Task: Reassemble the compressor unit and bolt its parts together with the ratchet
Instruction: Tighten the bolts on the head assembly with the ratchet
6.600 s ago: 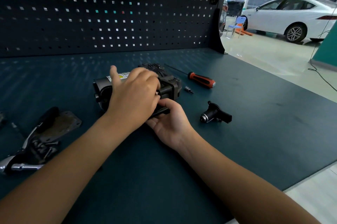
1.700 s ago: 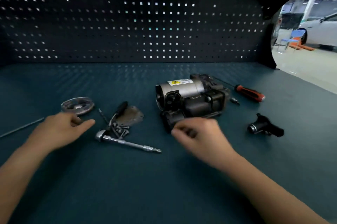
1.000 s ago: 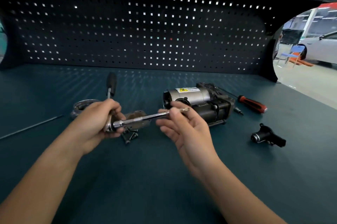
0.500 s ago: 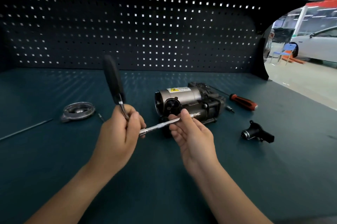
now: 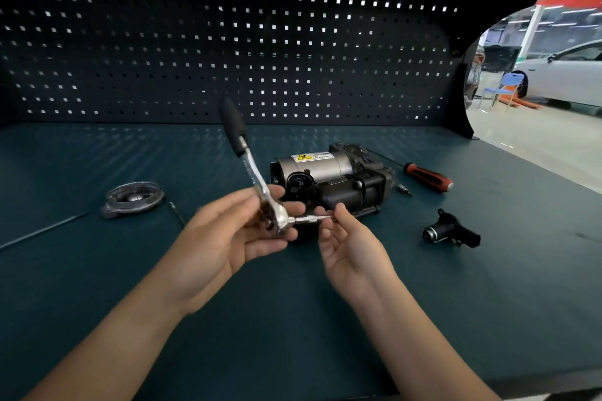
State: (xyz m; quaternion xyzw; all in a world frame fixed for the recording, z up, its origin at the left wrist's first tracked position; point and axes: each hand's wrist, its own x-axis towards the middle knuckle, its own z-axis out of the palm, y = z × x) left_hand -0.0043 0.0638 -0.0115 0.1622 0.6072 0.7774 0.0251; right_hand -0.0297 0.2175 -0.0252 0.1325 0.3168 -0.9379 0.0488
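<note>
The compressor unit (image 5: 329, 180), a silver cylinder with a yellow warning label on a black body, lies on the dark green bench mat. In front of it my left hand (image 5: 228, 237) holds the ratchet (image 5: 257, 185) by its chrome head, its black handle pointing up and away. A thin extension bar (image 5: 309, 219) sticks out of the head to the right. My right hand (image 5: 348, 244), palm up, pinches the bar's tip with thumb and fingertips.
A round metal cover plate (image 5: 132, 200) lies left on the mat, with a thin rod (image 5: 42, 231) beside it. A red-handled screwdriver (image 5: 426, 177), a small bit (image 5: 404, 189) and a black fitting (image 5: 451, 232) lie to the right. A pegboard wall (image 5: 228, 48) closes the back.
The ratchet was picked up from the mat by my left hand. Over the last second its handle swung upright and my right hand slid along the extension bar to its tip.
</note>
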